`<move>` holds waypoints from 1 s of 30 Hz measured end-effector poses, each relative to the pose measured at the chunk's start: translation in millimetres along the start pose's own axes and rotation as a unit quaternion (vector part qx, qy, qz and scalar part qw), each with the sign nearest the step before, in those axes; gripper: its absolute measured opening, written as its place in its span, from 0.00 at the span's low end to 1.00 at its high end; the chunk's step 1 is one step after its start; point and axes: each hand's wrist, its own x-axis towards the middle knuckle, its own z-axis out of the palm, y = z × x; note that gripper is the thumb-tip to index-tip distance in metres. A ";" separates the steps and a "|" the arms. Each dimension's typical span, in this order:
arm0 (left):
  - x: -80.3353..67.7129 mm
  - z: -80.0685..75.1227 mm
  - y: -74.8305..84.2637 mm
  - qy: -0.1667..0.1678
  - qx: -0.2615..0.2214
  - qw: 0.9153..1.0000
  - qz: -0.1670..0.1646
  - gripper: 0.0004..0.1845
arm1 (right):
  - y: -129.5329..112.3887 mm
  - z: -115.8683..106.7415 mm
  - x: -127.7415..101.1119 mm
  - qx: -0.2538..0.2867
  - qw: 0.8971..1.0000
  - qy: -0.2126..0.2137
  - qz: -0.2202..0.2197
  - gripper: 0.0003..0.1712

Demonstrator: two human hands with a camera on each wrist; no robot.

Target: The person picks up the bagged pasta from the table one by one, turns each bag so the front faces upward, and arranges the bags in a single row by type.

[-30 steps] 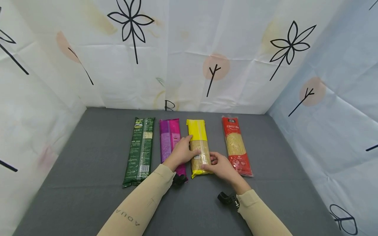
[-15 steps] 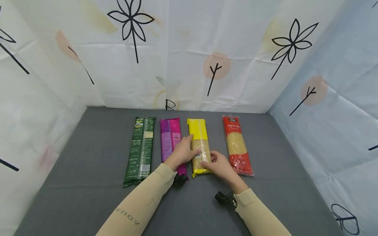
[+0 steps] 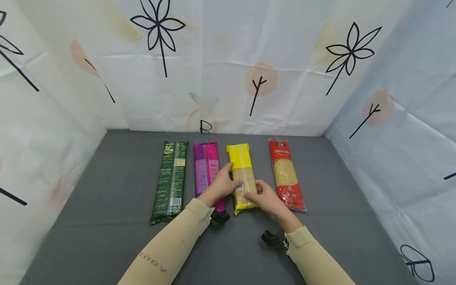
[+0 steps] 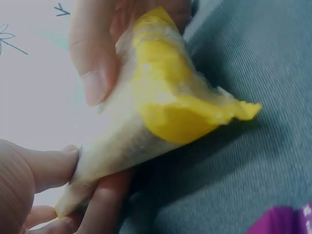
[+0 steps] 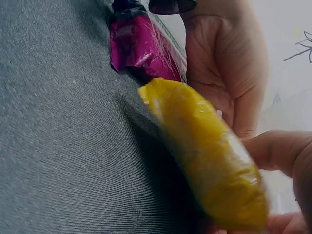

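Four long noodle packets lie side by side on the grey surface: green, magenta, yellow and red. My left hand grips the yellow packet from its left side, thumb on top. My right hand holds the same packet from the right, close to its near end. In the left wrist view the yellow packet's sealed end sits raised off the cloth between fingers. The right wrist view shows the yellow packet above the cloth, with the magenta packet behind it.
Patterned white sheets wall the grey surface at the back, left and right. Black camera mounts sit at both wrists. Bare cloth lies in front of the packets and to either side.
My right hand has slid slightly away from me along the yellow packet. The left hand keeps its hold, and the other packets have not moved.
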 end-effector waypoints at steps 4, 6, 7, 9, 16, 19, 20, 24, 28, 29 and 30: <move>-2.3 1.1 2.0 -0.003 -0.056 0.998 -0.011 0.42 | 0.4 0.0 -2.4 0.062 0.998 -0.019 0.002 0.33; -2.5 1.8 1.9 -0.005 -0.065 0.998 -0.015 0.41 | 2.0 -0.3 -2.6 0.084 0.996 -0.026 0.006 0.34; -2.2 2.2 1.3 -0.007 -0.065 0.998 -0.016 0.41 | 2.1 -0.3 -3.0 0.092 0.995 -0.027 0.011 0.34; -1.7 2.7 0.5 -0.008 -0.059 0.998 -0.016 0.41 | 2.7 0.3 -3.0 0.106 0.994 -0.026 0.015 0.34; -0.4 2.1 0.7 -0.012 -0.039 0.999 -0.004 0.41 | 5.8 0.7 -1.2 0.118 0.993 -0.011 -0.002 0.33; -0.1 1.7 1.5 -0.012 -0.019 1.000 0.002 0.40 | 5.9 0.1 -1.6 0.115 0.993 0.003 -0.007 0.34; 0.1 1.5 1.9 -0.011 -0.007 1.000 0.006 0.40 | 5.8 0.0 -2.0 0.113 0.994 0.006 -0.012 0.35; 0.2 -0.4 5.2 -0.001 0.035 0.999 0.026 0.38 | 3.1 -1.0 -4.9 0.100 0.994 0.009 -0.032 0.37; 0.5 -2.6 10.2 0.008 0.039 0.998 0.045 0.37 | -3.6 -2.0 -8.9 0.076 0.995 0.012 -0.068 0.37; 0.7 -3.1 11.7 0.011 0.039 0.998 0.049 0.37 | -5.8 -2.2 -9.9 0.068 0.994 0.013 -0.079 0.37; 0.9 -3.4 13.0 0.015 0.035 0.998 0.052 0.37 | -8.1 -2.3 -10.6 0.056 0.994 0.017 -0.089 0.37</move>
